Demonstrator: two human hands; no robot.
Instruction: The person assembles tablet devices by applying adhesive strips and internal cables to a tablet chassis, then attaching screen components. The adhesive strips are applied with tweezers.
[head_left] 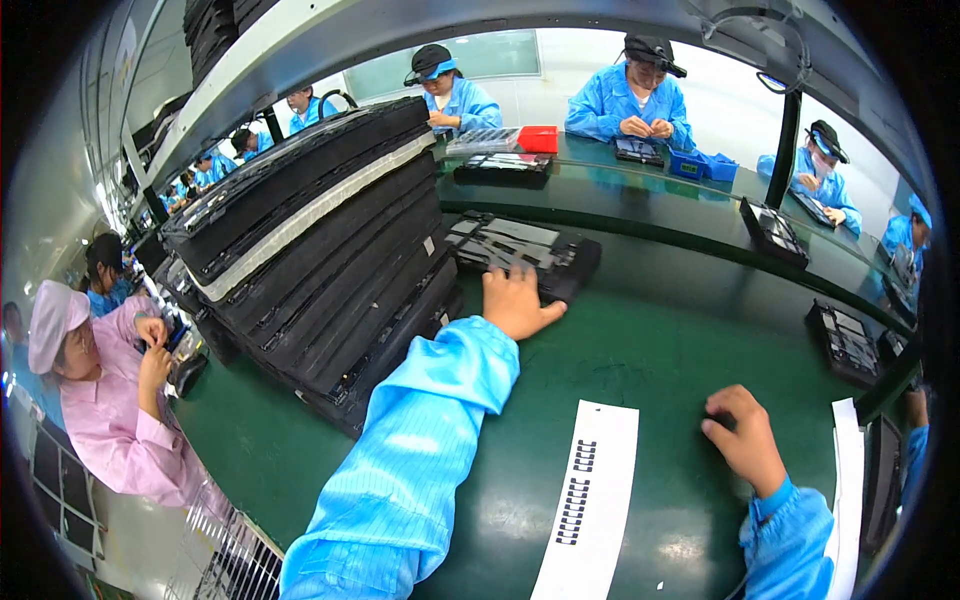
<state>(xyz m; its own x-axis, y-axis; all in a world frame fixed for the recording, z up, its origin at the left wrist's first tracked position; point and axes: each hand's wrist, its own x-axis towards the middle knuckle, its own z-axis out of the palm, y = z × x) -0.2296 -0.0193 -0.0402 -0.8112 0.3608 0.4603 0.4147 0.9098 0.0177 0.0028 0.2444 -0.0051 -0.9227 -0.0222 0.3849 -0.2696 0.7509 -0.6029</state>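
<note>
My left hand (520, 303) reaches forward in a blue sleeve, its fingers apart at the near edge of a black foam tray (575, 268). Flat grey and silver parts (505, 242) lie in that tray; my fingertips touch its edge or the parts. My right hand (748, 440) hovers over or rests on the green table, loosely curled, with thumb and forefinger apart and nothing seen between them. Left of it lies a white paper strip (610, 480) bearing a column of small black pieces or marks.
A tall stack of black trays (330, 260) stands beside my left arm. White sheets (845, 490) lie at the right edge. Another black tray (845, 340) sits far right. A raised shelf (640, 205) crosses the back. A person in pink (120, 400) works at the left; several others sit across.
</note>
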